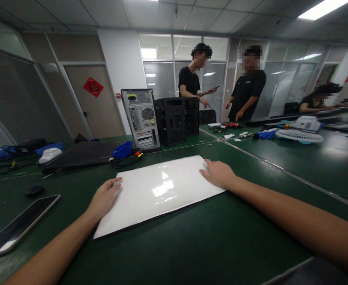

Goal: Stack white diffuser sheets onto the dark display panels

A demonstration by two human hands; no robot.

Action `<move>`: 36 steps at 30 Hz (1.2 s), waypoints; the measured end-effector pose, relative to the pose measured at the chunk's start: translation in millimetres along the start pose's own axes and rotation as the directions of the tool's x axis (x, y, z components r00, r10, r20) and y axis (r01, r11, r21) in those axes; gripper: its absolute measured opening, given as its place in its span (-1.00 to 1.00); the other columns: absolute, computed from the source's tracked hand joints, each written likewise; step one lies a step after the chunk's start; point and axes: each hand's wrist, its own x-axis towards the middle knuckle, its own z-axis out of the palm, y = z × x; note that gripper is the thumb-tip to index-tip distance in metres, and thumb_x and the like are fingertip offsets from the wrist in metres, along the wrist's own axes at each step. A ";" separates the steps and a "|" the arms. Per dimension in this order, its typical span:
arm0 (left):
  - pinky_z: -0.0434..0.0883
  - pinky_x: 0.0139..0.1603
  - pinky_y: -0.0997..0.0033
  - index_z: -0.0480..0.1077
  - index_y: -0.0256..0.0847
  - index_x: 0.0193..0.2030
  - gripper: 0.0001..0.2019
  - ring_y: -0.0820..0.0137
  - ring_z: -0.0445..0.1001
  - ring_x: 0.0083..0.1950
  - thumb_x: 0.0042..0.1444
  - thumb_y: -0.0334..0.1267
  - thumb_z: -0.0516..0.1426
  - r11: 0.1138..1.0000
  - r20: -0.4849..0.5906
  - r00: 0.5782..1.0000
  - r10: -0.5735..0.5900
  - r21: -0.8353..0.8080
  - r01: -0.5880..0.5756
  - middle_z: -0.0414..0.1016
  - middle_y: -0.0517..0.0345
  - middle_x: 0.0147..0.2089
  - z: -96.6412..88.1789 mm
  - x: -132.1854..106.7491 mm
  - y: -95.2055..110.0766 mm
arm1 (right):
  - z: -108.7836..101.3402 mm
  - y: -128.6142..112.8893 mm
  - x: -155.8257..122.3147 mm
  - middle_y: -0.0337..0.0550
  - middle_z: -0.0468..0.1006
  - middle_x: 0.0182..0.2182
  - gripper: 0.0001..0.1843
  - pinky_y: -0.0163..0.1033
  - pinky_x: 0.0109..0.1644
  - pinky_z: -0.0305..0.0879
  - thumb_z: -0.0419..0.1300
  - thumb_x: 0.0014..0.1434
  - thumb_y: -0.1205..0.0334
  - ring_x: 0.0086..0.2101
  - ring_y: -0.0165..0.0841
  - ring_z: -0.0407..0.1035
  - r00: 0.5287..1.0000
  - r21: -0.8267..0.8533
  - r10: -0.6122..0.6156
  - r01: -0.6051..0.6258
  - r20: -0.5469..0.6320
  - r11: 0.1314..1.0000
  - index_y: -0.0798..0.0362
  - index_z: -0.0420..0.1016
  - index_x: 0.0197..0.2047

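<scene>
A glossy white flat panel [159,190] lies on the green table [209,245] in front of me. My left hand [104,198] rests on the panel's left edge with its fingers stretched forward onto the white surface. My right hand [218,173] lies flat on the panel's right edge, fingers out and slightly spread. Neither hand grips anything.
A dark flat panel [16,227] lies at the near left, a black mouse [34,191] behind it. Computer towers [141,118] [174,120] stand at the back, with a blue tool and cables [125,152] beside them. Two people stand behind; a third sits at far right. A white fan [300,134] lies on the right table.
</scene>
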 end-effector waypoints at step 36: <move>0.38 0.15 0.26 0.48 -0.20 0.05 -0.54 0.19 0.53 0.13 -0.06 -0.45 0.13 0.999 0.031 0.999 -0.012 0.048 0.011 0.50 -0.09 0.22 4.8 28.5 -11.4 | -4.9 5.9 7.2 0.33 0.27 0.26 -0.14 0.19 0.18 0.19 -0.23 0.33 -0.33 0.19 0.10 0.25 0.995 0.041 -0.087 0.088 -0.048 0.995 0.19 0.27 0.33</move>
